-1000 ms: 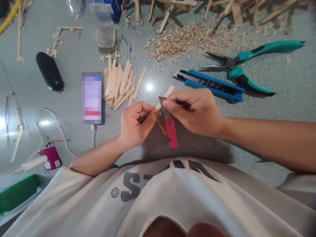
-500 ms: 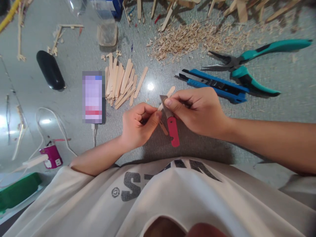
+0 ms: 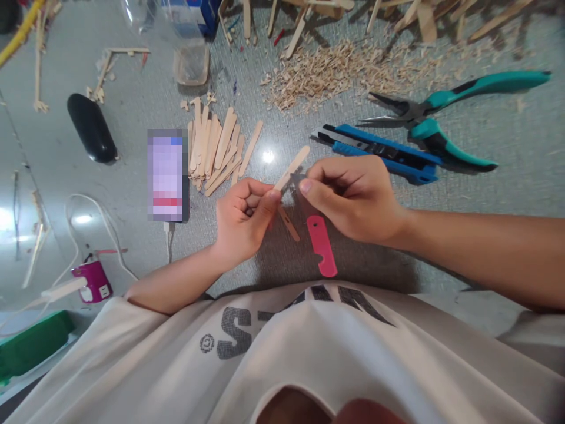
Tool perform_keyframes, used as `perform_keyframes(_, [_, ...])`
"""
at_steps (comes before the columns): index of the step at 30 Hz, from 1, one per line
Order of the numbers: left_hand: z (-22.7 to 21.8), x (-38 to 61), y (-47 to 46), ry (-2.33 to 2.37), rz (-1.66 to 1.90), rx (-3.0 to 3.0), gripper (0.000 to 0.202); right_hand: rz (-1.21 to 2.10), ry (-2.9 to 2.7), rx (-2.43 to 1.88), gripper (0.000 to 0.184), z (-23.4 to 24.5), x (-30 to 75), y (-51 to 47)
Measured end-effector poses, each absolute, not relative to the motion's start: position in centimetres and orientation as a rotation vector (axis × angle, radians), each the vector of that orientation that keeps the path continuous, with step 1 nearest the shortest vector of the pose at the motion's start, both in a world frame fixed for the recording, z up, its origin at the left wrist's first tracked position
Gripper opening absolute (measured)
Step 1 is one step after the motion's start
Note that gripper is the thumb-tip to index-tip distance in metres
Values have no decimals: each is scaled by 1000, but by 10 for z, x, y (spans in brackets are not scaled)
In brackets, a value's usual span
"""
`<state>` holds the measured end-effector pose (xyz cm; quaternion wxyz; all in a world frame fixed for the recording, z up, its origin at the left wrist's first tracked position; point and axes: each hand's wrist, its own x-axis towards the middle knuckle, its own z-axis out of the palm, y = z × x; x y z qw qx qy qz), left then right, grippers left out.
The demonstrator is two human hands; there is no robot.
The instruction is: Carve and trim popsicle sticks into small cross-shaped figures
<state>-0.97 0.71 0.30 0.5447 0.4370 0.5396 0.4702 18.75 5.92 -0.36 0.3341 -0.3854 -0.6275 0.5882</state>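
My left hand (image 3: 245, 215) is closed, pinching a flat wooden stick (image 3: 293, 166) that points up and to the right. My right hand (image 3: 353, 197) is closed on a small grey blade (image 3: 296, 178), whose tip touches the stick near my left thumb. A red plastic handle piece (image 3: 322, 246) lies loose on the table just below my right hand. A short cut piece of stick (image 3: 289, 222) lies between the two hands.
A blue utility knife (image 3: 379, 152) and teal pliers (image 3: 441, 118) lie beyond my right hand. A pile of sticks (image 3: 216, 147), a phone (image 3: 165, 175) and a black oval object (image 3: 90, 128) lie to the left. Wood shavings (image 3: 335, 70) cover the far side.
The red piece, earlier in line under the blade, now lies apart, lower and to the right. The stick has tilted up slightly and the blade sits against it.
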Motion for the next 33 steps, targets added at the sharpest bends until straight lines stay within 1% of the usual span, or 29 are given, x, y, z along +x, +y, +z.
perform_keyframes(6, [0, -9, 7, 1302, 1191, 1109, 45, 1608, -1648, -979, 49, -2, 188, 61])
perform_keyframes(11, [-6, -10, 9, 1299, 1302, 1197, 37, 1582, -1627, -970, 46, -5, 189, 62])
perform_keyframes(15, [-7, -12, 9, 1300, 1297, 1218, 32, 1544, -1642, -958, 47, -7, 189, 62])
perform_keyframes(21, [-8, -11, 8, 1268, 1329, 1262, 21, 1550, -1687, -989, 41, -5, 191, 63])
perform_keyframes(28, [-14, -13, 9, 1211, 1432, 1239, 6, 1553, -1717, -1010, 46, -6, 190, 61])
perform_keyframes(33, [-17, -14, 10, 1247, 1522, 1184, 10, 1485, -1709, -1024, 50, -6, 189, 58])
